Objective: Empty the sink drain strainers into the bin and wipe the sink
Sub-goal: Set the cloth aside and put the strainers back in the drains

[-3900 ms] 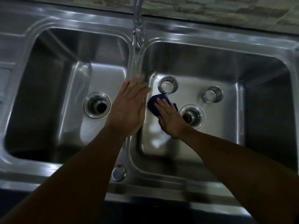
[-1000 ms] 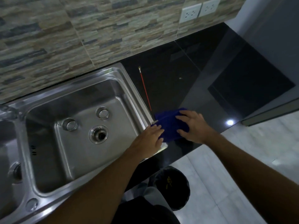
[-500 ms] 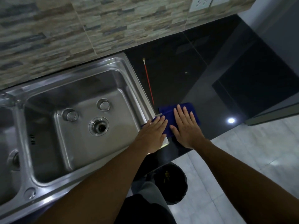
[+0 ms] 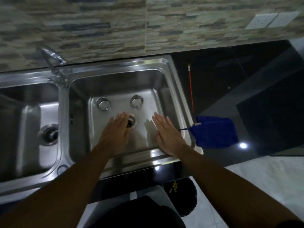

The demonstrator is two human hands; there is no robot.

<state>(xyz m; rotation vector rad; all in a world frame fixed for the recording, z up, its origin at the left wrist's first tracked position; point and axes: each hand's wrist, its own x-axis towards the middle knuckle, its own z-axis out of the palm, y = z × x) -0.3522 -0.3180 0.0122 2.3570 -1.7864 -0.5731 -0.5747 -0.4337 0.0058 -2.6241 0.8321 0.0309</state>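
A steel double sink (image 4: 176, 76) fills the view. Two round drain strainers, one on the left (image 4: 103, 103) and one on the right (image 4: 136, 101), sit upright on the floor of the right basin, behind its open drain (image 4: 132, 122). My left hand (image 4: 115, 134) hovers flat over the basin, partly covering that drain, and holds nothing. My right hand (image 4: 167, 134) is spread flat over the basin's right side, also without anything in it. A blue cloth (image 4: 215, 131) lies on the black counter just right of the sink rim. The left basin's drain (image 4: 48, 134) is open.
A tap (image 4: 52, 61) rises from the rim between the basins. A thin red rod (image 4: 190, 89) lies on the black counter (image 4: 246, 83). On the floor below the counter stands a black bin (image 4: 181, 195) with yellowish scraps inside. Wall sockets (image 4: 271, 19) are at the upper right.
Both hands have left the blue cloth on the counter and moved left over the right basin. The view has swung back toward the sink.
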